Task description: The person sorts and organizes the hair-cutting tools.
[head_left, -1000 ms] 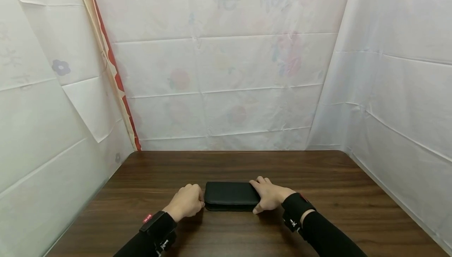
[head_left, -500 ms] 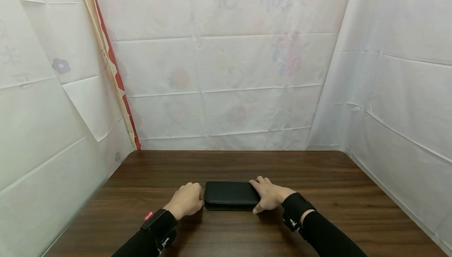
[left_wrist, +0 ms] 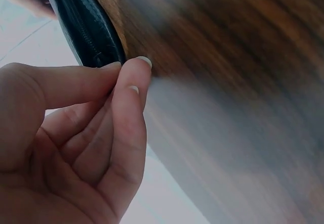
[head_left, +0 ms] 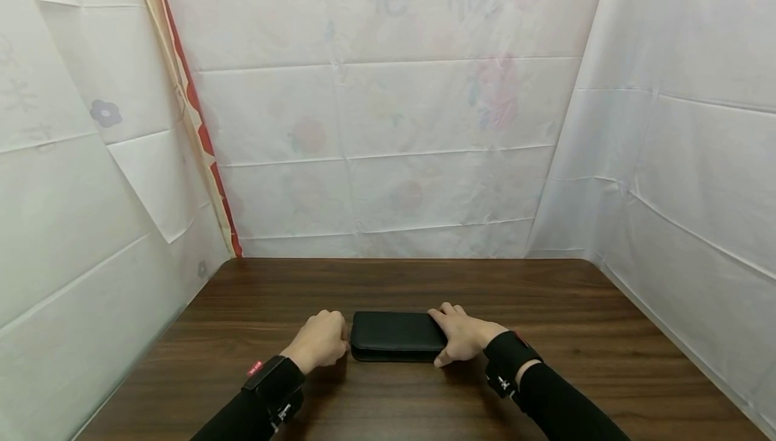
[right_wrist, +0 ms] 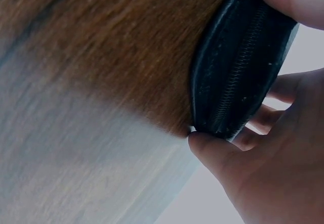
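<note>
A black zippered long wallet [head_left: 399,334] lies flat on the brown wooden table [head_left: 545,306]. Its zipper [right_wrist: 238,67] runs along the narrow side. At the wallet's left end is my left hand [head_left: 320,341], thumb and forefinger pinched together where the zipper ends; the pinched piece, apparently the zipper pull, is hidden by the fingertips. My right hand [head_left: 463,334] grips the opposite end, with the thumb at the near corner and fingers [head_left: 448,308] over the far one. Part of the zipper [left_wrist: 88,37] shows beyond the left fingertips in the left wrist view.
White folded sheets [head_left: 376,124] with faint prints hang behind and on both sides of the table. A red-and-cream border strip [head_left: 197,118] runs down the back left corner. Both wrists wear black straps [head_left: 508,360] over dark sleeves.
My left hand has shifted very slightly left and away from me at the wallet's end. The wallet and my right hand stay in place.
</note>
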`<state>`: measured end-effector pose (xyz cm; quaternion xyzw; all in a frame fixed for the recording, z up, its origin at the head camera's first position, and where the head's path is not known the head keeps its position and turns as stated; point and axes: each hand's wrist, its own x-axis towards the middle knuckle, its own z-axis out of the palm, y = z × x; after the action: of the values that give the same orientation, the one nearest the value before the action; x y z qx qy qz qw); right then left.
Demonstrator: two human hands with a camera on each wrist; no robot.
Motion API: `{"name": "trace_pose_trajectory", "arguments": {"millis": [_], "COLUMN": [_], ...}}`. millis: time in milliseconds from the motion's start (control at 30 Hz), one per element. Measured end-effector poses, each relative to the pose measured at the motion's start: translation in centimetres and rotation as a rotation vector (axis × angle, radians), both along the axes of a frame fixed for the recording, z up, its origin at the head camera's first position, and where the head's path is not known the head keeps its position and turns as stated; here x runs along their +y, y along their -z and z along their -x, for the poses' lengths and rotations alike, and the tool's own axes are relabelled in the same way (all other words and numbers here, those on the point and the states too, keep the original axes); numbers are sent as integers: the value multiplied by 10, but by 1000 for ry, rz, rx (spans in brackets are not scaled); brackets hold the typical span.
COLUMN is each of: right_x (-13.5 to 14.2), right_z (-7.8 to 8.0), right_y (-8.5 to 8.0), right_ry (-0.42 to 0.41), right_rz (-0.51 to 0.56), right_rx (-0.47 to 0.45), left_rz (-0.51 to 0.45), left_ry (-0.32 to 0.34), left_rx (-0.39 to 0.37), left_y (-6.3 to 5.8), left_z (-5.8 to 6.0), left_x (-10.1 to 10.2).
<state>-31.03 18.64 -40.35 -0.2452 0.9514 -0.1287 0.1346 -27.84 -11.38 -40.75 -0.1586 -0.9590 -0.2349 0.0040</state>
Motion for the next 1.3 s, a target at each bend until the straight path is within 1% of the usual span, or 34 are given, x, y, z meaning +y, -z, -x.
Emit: {"name": "trace_pose_trajectory", "arguments": {"millis": [200, 367, 633, 867, 1067, 1300], "right_x": [0, 0, 0, -1, -1, -1], "right_z": [1, 1, 1, -2, -2, -1], "right_y": [2, 1, -1, 0, 1, 1], "right_ry": [-3, -8, -14, -1, 4, 0], "right_rz": [-9, -20, -9, 5, 3, 4], "right_rx": [9, 9, 8, 7, 12, 15], "left_rz": [3, -8, -25, -19, -13, -15], "left_ry": [-6, 4, 8, -20, -23, -35], "left_rx": [-13, 3, 18, 17, 32, 22], "left_y": [0, 1, 3, 0, 0, -1], "left_z": [3, 4, 8, 10, 12, 14], "left_x": [-1, -1, -1, -2, -2, -2]}}
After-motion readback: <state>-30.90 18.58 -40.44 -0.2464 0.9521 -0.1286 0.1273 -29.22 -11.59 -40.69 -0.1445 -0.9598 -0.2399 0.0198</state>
